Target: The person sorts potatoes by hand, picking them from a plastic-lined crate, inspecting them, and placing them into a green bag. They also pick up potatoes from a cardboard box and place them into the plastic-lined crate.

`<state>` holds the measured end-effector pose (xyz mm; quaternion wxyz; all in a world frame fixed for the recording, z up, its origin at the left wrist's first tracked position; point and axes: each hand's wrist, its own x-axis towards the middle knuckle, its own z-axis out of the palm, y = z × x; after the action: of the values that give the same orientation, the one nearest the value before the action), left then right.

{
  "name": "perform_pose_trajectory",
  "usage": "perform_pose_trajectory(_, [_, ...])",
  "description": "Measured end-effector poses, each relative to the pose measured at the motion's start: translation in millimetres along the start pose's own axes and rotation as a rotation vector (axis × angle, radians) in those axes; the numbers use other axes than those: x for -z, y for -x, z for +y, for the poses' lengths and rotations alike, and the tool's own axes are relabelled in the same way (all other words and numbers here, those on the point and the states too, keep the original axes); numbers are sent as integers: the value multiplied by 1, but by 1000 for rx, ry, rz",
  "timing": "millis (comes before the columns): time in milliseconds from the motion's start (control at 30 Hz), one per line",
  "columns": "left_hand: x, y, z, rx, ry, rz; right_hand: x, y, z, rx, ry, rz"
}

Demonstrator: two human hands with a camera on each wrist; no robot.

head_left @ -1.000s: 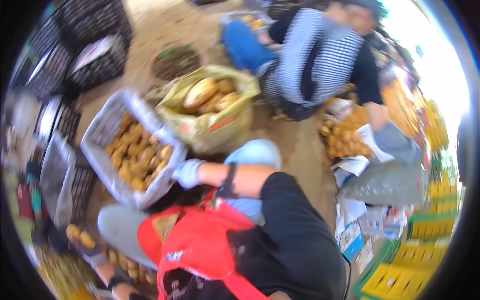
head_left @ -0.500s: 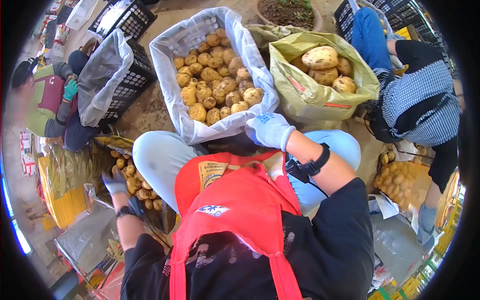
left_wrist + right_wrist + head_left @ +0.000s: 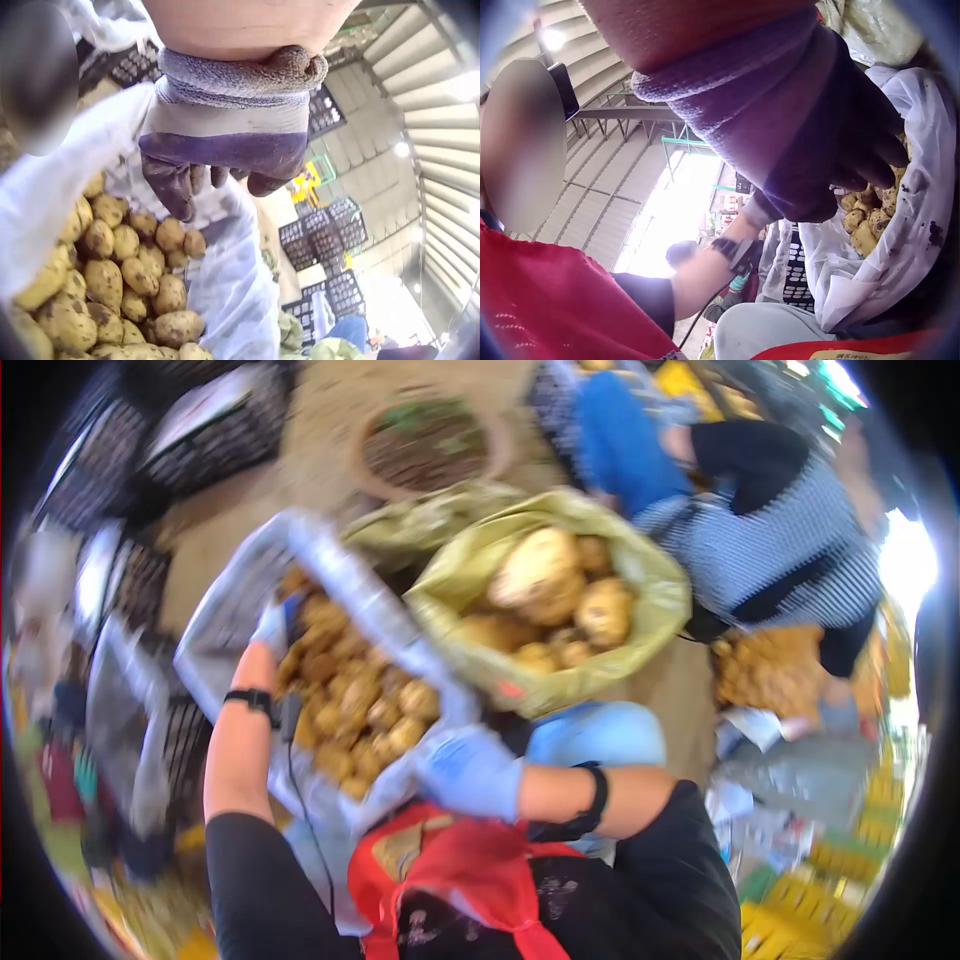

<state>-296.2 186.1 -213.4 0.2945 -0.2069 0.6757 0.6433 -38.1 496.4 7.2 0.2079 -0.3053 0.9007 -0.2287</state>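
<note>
A crate lined with white plastic (image 3: pixel 225 605) holds many soil-flecked potatoes (image 3: pixel 350 705). My left hand (image 3: pixel 275 628), in a white and purple-blue knit glove, is over its far left part. In the left wrist view that hand (image 3: pixel 225 150) has its fingers bent loosely down above the potatoes (image 3: pixel 124 274), with no potato showing between them. My right hand (image 3: pixel 465 770), gloved alike, rests at the crate's near right edge. In the right wrist view its fingers (image 3: pixel 877 161) reach over the liner (image 3: pixel 930 172), right above the potatoes.
A yellow-green sack (image 3: pixel 450 595) of larger potatoes stands right of the crate. Behind it is a pot of soil (image 3: pixel 425 450). Another person (image 3: pixel 770 530) bends at the right near a potato pile (image 3: pixel 775 670). A second lined crate (image 3: pixel 125 710) and black crates (image 3: pixel 215 435) stand left.
My left hand has gone from the potato pile at lower left up into the lined crate. The right hand stays by the crate's edge. The head view has swung round.
</note>
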Motion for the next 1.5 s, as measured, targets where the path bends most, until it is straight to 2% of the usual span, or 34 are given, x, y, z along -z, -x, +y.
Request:
perform_pose_trajectory(67, [10, -124, -40, 60, 49, -61, -18, -5, 8, -80, -1, 43])
perform_pose_trajectory(100, [32, -238, -94, 215, 581, -77, -6, -7, 6, -134, -56, 14])
perform_pose_trajectory(133, [28, -248, -82, 258, 504, -45, -18, -9, 12, -91, -16, 80])
perform_pose_trajectory(167, [18, -216, -54, 424, 653, -153, -25, -12, 13, -79, 70, 92])
perform_pose_trajectory(200, [34, -248, -67, 521, 800, -198, -26, -14, 14, -91, 78, 49])
perform_pose_trajectory(267, [56, -253, -87, 186, 522, -387, -42, -23, 20, -131, 50, -10])
perform_pose_trajectory(333, [76, -248, -90, 83, 642, -620, -48, -27, 24, -148, 36, -55])
perform_pose_trajectory(367, [64, -233, -88, -166, 376, -464, -50, -27, 25, -147, 52, -51])
perform_pose_trajectory(433, [43, -204, -85, -297, 322, 73, -55, -28, 25, -141, 81, -33])
perform_pose_trajectory(500, [4, -163, -55, -33, 717, 155, -62, -29, 25, -132, 110, -7])
perform_pose_trajectory(600, [42, -224, -70, 365, 624, -294, -65, -26, 22, -123, 85, -9])
perform_pose_trajectory(700, [34, -221, -68, 111, 490, -192, -64, -24, 21, -122, 97, 21])
perform_pose_trajectory(733, [33, -217, -75, 117, 551, -237, -67, -23, 19, -124, 104, 30])
perform_pose_trajectory(767, [24, -196, -75, 124, 607, -279, -63, -19, 17, -128, 115, 32])
perform_pose_trajectory(867, [34, -143, -95, -356, 242, -571, -58, -14, 15, -102, 142, 82])
perform_pose_trajectory(967, [-7, 11, -62, -411, 175, -273, -41, -7, 11, -142, 79, 114])
perform_pose_trajectory(1033, [-30, 97, -36, -432, 172, -233, -36, -7, 10, -210, -10, 197])
perform_pose_trajectory(1100, [-39, 163, -32, -401, 257, -306, -15, 3, 2, -233, -163, 337])
perform_pose_trajectory(1167, [-68, 235, 0, -239, 362, -455, -25, -15, 15, -51, -92, 1042])
perform_pose_trajectory(1200, [-92, 273, 7, -264, 370, -486, -4, -6, 6, -70, -502, 887])
perform_pose_trajectory(1233, [-102, 299, 0, -189, 450, -504, 1, -4, 3, -10, -853, 691])
perform_pose_trajectory(1267, [-116, 316, -13, -263, 459, -521, 6, -2, 1, -21, -1187, 498])
perform_pose_trajectory(1300, [-128, 329, -30, -328, 460, -534, -23, -17, 9, 42, -1196, 488])
perform_pose_trajectory(1333, [-135, 342, -42, -306, 567, -528, -52, -33, 17, 106, -1206, 476])
perform_pose_trajectory(1367, [-145, 350, -48, -389, 624, -600, -80, -49, 24, 169, -1217, 463])
perform_pose_trajectory(1433, [-171, 364, -72, -408, 679, -114, -108, -68, 40, 57, -1025, 473])
perform_pose_trajectory(1467, [-170, 353, -89, -485, 530, -28, -128, -84, 53, 113, -1357, 348])
perform_pose_trajectory(1500, [-164, 342, -108, -719, 181, 15, -131, -85, 58, 120, -1542, 227])
